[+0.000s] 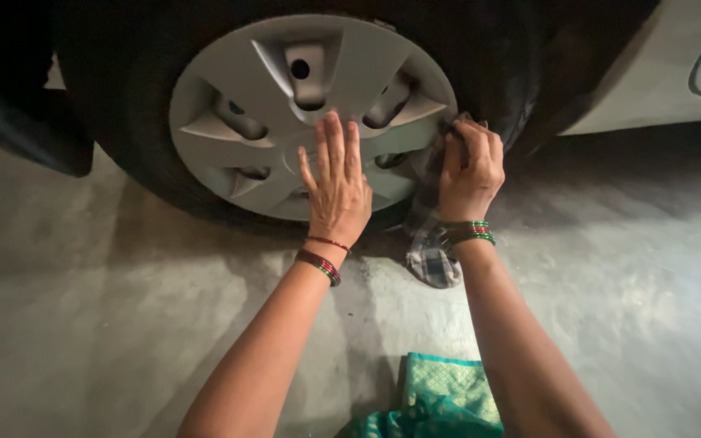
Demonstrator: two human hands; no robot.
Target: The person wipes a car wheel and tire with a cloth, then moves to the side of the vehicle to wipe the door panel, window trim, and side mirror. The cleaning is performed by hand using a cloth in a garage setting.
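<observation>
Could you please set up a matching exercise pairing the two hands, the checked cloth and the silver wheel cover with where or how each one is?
Things:
1. left hand
2. right hand
3. checked grey cloth
4. silver plastic wheel cover

States:
A. hangs down toward the concrete floor
B. mounted inside the black tyre
C. flat, fingers spread on the hub
D. closed around fabric at the rim

Pairs: 1-C, 2-D, 3-A, 4-B
</observation>
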